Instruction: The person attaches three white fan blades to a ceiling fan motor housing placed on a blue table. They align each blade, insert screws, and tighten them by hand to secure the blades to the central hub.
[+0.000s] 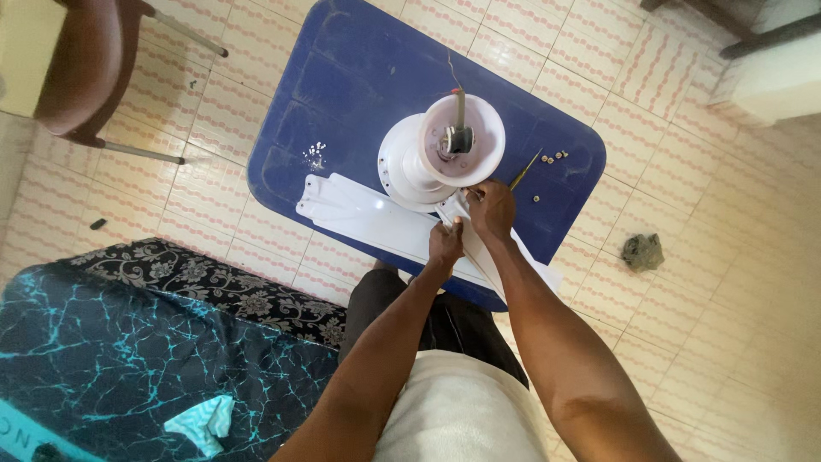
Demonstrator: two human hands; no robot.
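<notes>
A white ceiling fan motor [440, 150] with a grey rod on top stands on a blue plastic table [342, 77]. White fan blades [368, 218] lie across the table's near edge. My left hand [445, 244] presses down on a blade close to the motor. My right hand [491, 208] is closed at the point where a blade meets the motor's base; what its fingers pinch is hidden. A yellow-handled screwdriver [525, 170] lies just right of the motor, with small screws [558, 156] beyond it.
More small screws [315, 154] lie left of the motor. A brown chair [85, 68] stands at the top left. A dark patterned mattress [128, 342] with a teal cloth [201, 422] fills the lower left. A crumpled grey rag [642, 251] lies on the tiled floor.
</notes>
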